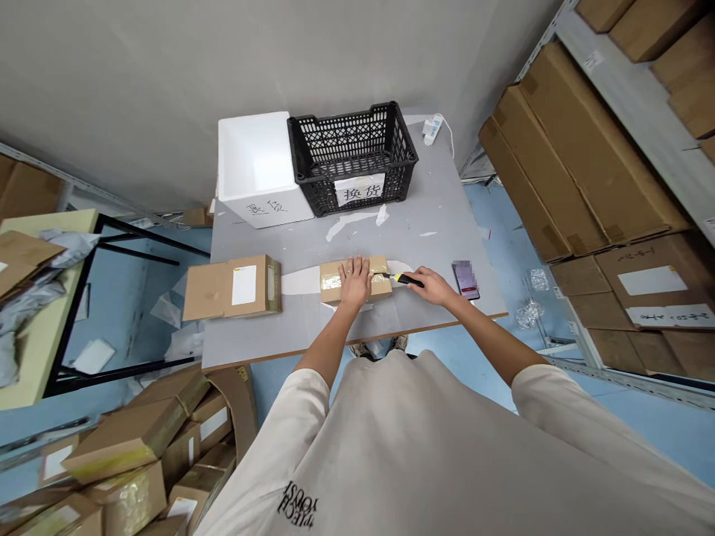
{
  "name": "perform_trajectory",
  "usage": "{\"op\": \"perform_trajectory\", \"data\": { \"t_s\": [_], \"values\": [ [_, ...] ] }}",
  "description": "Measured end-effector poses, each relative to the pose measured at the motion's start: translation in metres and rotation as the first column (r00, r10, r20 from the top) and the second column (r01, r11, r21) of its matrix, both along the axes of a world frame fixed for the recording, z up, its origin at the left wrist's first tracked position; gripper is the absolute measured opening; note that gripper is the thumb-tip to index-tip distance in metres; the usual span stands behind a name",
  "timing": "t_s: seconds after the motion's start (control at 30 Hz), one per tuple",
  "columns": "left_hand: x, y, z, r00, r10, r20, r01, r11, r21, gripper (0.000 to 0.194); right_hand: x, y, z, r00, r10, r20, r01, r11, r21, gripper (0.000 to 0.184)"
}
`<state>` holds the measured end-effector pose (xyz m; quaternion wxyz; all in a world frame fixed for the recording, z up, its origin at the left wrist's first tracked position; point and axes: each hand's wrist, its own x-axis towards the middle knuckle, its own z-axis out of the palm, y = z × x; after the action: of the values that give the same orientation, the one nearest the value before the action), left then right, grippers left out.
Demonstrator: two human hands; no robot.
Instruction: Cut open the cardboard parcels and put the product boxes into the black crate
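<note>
- Just in front of the black crate [320, 192], on the person's side of it, there's a small taped carton [381, 289] lying flat on the grey desk [447, 216].
- Left grip [354, 283]: not clenched on anything, basically a palm-down hand with the fingers slightly spread, resting on top of that carton, straight out front of the crate.
- Right grip [430, 286]: fingers curled snugly around a black and yellow utility knife [410, 281], out front of the crate's right end. Blade end points left over the carton's top, right by the left fingers. Honestly can't tell if it's biting into the tape or just skimming it.
- Pale strip [300, 281]: in front of the crate, it pokes out from both ends of the taped carton.
- White foam box [237, 202]: right beside the crate on its left, handwriting on the front wall.
- Bigger brown carton [217, 290]: nearer the person than the crate and well off to the left, white label on top.
- Phone [465, 280]: in front of the crate, off to the right.
- Power strip [432, 129]: just right of the crate.
- Paper scraps [347, 220]: between the crate and the taped carton.
</note>
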<state>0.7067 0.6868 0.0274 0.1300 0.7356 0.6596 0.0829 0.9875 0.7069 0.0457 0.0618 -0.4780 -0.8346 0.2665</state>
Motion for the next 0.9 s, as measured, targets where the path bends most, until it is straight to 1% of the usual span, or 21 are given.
{"op": "perform_trajectory", "data": {
  "t_s": [0.17,0.33,0.4,0.5,0.6,0.67,0.73,0.77,0.8,0.9],
  "values": [
    [0.002,-0.005,-0.005,0.999,0.030,0.019,-0.031,0.999,0.038,0.058,-0.011,-0.013,-0.022,0.997,-0.054,-0.047,0.058,0.995,0.082,0.050],
    [0.001,-0.003,-0.006,0.998,0.035,0.061,-0.037,0.999,0.038,0.056,-0.006,-0.017,-0.032,0.992,-0.118,-0.040,0.122,0.982,0.144,0.051],
    [0.000,-0.002,-0.007,0.995,0.034,0.093,-0.039,0.998,0.045,0.056,-0.003,-0.015,-0.033,0.992,-0.123,-0.032,0.126,0.980,0.155,0.050],
    [-0.001,-0.003,-0.011,0.990,0.027,0.138,-0.038,0.997,0.074,0.055,-0.003,-0.012,-0.034,0.995,-0.093,-0.048,0.099,0.984,0.145,0.050],
    [-0.001,-0.005,-0.016,0.991,0.010,0.131,-0.026,0.992,0.120,0.056,-0.004,-0.007,-0.033,0.997,-0.046,-0.062,0.053,0.990,0.133,0.051],
    [-0.001,-0.007,-0.018,0.993,0.007,0.117,-0.023,0.990,0.139,0.056,0.002,-0.002,-0.031,0.997,-0.039,-0.060,0.048,0.989,0.143,0.051],
    [-0.001,-0.008,-0.019,0.993,0.011,0.115,-0.027,0.990,0.141,0.056,0.013,0.005,-0.028,0.993,-0.092,-0.069,0.103,0.981,0.165,0.052],
    [-0.001,-0.009,-0.019,0.993,0.013,0.117,-0.029,0.990,0.138,0.056,0.019,0.008,-0.026,0.985,-0.151,-0.089,0.165,0.970,0.177,0.053],
    [0.000,-0.009,-0.018,0.993,0.017,0.120,-0.033,0.991,0.133,0.056,0.025,0.012,-0.024,0.978,-0.181,-0.103,0.197,0.964,0.177,0.053],
    [0.000,-0.011,-0.017,0.990,0.028,0.135,-0.044,0.992,0.117,0.057,0.031,0.017,-0.021,0.965,-0.210,-0.158,0.234,0.961,0.149,0.055]
  ]
}}
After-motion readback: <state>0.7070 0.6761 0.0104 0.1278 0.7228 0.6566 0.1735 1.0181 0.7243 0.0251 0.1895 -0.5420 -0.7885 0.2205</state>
